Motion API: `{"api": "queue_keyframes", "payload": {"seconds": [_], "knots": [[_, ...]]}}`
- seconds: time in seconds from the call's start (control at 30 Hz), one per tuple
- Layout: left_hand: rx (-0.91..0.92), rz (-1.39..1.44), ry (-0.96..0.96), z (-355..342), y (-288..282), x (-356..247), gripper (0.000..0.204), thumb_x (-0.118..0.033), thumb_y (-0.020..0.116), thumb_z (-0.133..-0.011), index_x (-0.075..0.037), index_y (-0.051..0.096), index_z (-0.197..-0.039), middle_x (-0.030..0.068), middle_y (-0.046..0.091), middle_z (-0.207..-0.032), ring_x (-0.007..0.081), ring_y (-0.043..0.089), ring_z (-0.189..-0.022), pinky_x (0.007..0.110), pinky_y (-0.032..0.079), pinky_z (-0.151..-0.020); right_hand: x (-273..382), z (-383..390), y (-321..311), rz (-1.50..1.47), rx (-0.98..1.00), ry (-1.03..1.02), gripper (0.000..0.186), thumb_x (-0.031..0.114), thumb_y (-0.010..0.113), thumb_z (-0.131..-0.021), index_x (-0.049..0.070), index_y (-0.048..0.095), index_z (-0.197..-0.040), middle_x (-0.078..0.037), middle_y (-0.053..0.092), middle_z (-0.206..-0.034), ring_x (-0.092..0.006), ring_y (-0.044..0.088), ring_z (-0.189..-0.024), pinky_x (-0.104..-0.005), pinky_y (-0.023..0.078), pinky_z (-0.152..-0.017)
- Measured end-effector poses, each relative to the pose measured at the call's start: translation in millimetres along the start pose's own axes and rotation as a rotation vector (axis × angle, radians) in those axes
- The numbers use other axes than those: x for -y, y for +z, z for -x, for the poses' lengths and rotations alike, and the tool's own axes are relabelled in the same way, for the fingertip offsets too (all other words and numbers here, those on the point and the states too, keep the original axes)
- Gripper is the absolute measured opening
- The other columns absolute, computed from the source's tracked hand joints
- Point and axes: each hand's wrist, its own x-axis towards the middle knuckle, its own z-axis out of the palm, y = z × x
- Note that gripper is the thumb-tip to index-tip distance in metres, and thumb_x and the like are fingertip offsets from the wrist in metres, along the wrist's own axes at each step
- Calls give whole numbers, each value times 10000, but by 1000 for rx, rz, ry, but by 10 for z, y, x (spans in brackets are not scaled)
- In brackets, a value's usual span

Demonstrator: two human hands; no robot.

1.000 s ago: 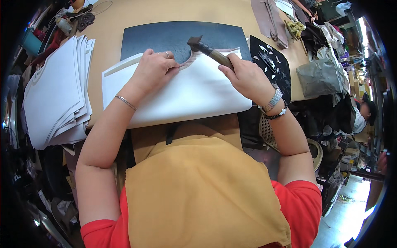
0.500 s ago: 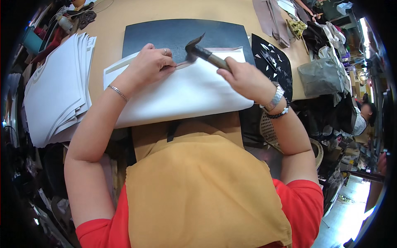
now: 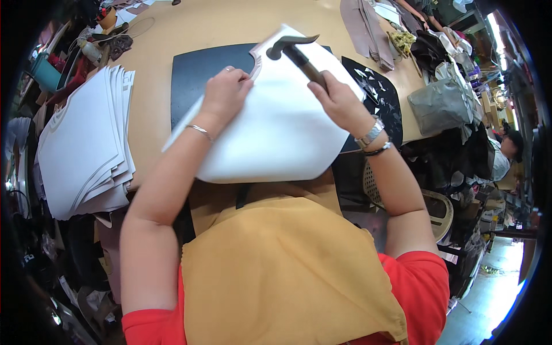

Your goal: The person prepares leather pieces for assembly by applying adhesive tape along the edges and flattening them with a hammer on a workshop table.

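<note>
A white sheet (image 3: pixel 287 126) of flexible material, partly smeared by motion, lies at an angle over a dark board (image 3: pixel 192 80). Along its far left side runs a narrow pinkish-brown strip (image 3: pixel 256 58) with a curved notch. My left hand (image 3: pixel 228 95) is closed on the sheet's edge beside this notch, its fingertips partly hidden. In my right hand (image 3: pixel 344 104) is a claw hammer (image 3: pixel 298 56), gripped by the handle. The hammer's head hangs over the far part of the sheet, right of the strip.
A stack of white cut sheets (image 3: pixel 80 141) overhangs the table's left edge. Right of the board lies a black sheet (image 3: pixel 388 103) with white scraps. Beyond are a grey bag (image 3: pixel 440 106) and brown strips (image 3: pixel 371 31). Another person's arm (image 3: pixel 411 11) reaches in at far right.
The white sheet has turned counterclockwise, its stripped edge now pointing away from me. The hammer head has moved off that edge, up and to the right. My left hand has shifted slightly right.
</note>
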Motion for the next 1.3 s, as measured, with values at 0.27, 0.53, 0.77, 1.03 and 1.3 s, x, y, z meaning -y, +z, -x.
{"api": "queue_keyframes", "payload": {"seconds": [0.27, 0.53, 0.77, 1.03, 1.3], "knots": [[133, 115, -187, 235, -187, -192, 389, -251, 776, -895, 28, 747, -1164, 205, 736, -1049, 364, 724, -924, 400, 573, -874, -199, 18, 262, 37, 147, 104, 430, 423, 527, -1087, -7, 537, -1079, -213, 647, -750, -368, 648, -693, -456, 511, -695], [3, -171, 85, 324, -95, -156, 165, -213, 720, -933, -80, 795, -996, 59, 714, -948, 269, 714, -838, 388, 577, -740, -14, -35, 230, -42, 89, -25, 397, 403, 550, -1062, 6, 559, -1073, -276, 690, -854, -473, 679, -807, -521, 530, -763], [-89, -234, 202, 337, -39, -120, 150, -226, 703, -930, -106, 792, -947, 51, 699, -935, 279, 708, -860, 418, 575, -735, 92, -148, 202, 213, 9, -40, 397, 413, 573, -1049, 17, 545, -1032, -263, 697, -825, -460, 694, -802, -540, 540, -754], [140, 149, -36, 260, -265, -4, 171, -139, 760, -899, -9, 776, -1010, 157, 705, -962, 324, 720, -849, 389, 578, -805, 53, -87, 208, 193, 73, 5, 365, 383, 562, -1069, 19, 548, -1094, -247, 668, -788, -444, 662, -744, -515, 514, -696], [118, -8, 67, 324, -276, -56, 210, -165, 791, -883, 7, 773, -1004, 140, 708, -970, 322, 717, -848, 397, 573, -803, 147, 30, 248, 175, 103, -14, 384, 396, 570, -1054, 13, 537, -1052, -268, 685, -801, -469, 682, -780, -538, 536, -737]]}}
